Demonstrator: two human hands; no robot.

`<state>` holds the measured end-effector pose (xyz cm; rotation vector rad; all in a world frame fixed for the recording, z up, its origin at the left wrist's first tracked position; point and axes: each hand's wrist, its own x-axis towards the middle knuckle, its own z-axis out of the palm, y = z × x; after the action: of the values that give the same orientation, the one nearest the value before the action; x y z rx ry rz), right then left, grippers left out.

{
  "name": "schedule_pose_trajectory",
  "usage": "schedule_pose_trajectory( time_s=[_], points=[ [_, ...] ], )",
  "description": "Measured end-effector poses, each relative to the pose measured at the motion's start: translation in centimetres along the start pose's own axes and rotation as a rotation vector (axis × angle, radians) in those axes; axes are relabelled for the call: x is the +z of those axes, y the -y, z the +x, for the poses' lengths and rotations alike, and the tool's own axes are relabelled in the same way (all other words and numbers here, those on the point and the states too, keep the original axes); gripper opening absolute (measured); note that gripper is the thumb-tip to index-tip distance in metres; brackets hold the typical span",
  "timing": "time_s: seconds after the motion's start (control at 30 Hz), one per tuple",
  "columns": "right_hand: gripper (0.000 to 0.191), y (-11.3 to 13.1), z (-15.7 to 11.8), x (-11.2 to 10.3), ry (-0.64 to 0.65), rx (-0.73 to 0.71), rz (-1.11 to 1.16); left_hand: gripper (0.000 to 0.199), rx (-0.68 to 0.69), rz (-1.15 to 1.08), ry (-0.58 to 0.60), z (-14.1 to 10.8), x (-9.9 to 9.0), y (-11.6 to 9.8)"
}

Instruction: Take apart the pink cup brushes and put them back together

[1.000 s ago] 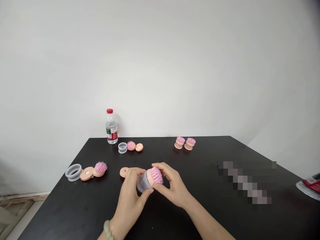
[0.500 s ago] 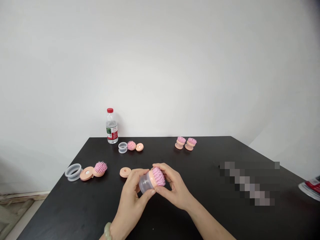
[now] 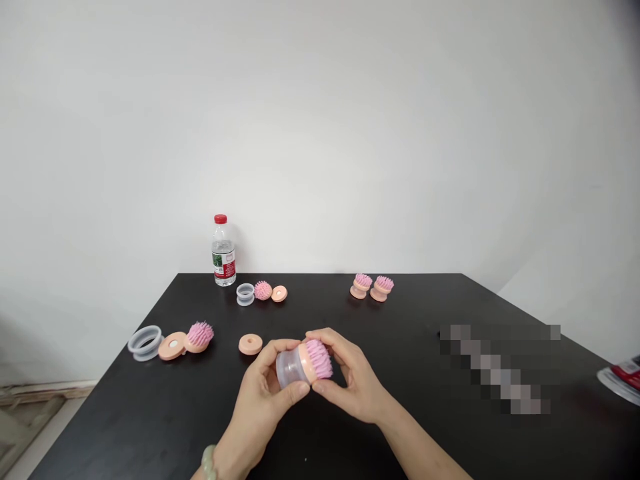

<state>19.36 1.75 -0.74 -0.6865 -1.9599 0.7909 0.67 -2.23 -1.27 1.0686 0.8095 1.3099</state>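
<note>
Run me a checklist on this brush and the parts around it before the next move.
1. Left hand gripping the clear cup: ok, fingers and thumb wrapped around it.
2. Right hand on the pink bristle head: ok, fingers over the top, thumb beneath.
3. Cup and bristle head locked together: cannot tell; they sit joined, but the hands hide the seam.
4. Cup empty: cannot tell; the hands block much of it.
5. Loose peach disc clear of the hands: ok, lying flat on the black table.
6. Parts at far left assembled: not ok; the clear ring, second peach disc and second bristle head lie unassembled.
</note>
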Motion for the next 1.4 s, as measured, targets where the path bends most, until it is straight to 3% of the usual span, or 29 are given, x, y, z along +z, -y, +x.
schedule_pose_trajectory(
  time_s=[0.23,0.47,0.73,0.93,1.07,1.27,1.4],
  points=[
    [0.04,0.2,0.2,-0.1,0.025,-0.009,0.048,0.042,-0.033,-0.016,0.039,-0.1,0.0,-0.2],
    [0.044,0.0,0.1,-0.3,0.059,-0.055,0.08,0.043,-0.073,-0.051,0.017,-0.3,0.1,0.2],
    [0.043,0.3,0.2,-0.4,0.074,-0.095,0.062,0.035,-0.202,-0.144,0.085,-0.2,0.6,0.1],
    [0.049,0.6,0.2,-0.5,0.118,-0.191,-0.017,0.049,-0.289,-0.106,0.053,-0.1,0.8,0.8],
    [0.037,1.0,0.2,-0.6,0.176,-0.262,-0.092,0.065,-0.384,-0.065,0.037,0.1,0.6,0.9],
    [0.029,1.3,0.1,-0.4,0.181,-0.225,-0.214,0.059,-0.312,-0.059,0.012,-0.1,0.7,0.8],
    [0.031,1.1,0.0,0.0,0.084,-0.036,-0.213,0.049,-0.19,0.137,-0.013,-0.5,0.8,0.8]
  ],
)
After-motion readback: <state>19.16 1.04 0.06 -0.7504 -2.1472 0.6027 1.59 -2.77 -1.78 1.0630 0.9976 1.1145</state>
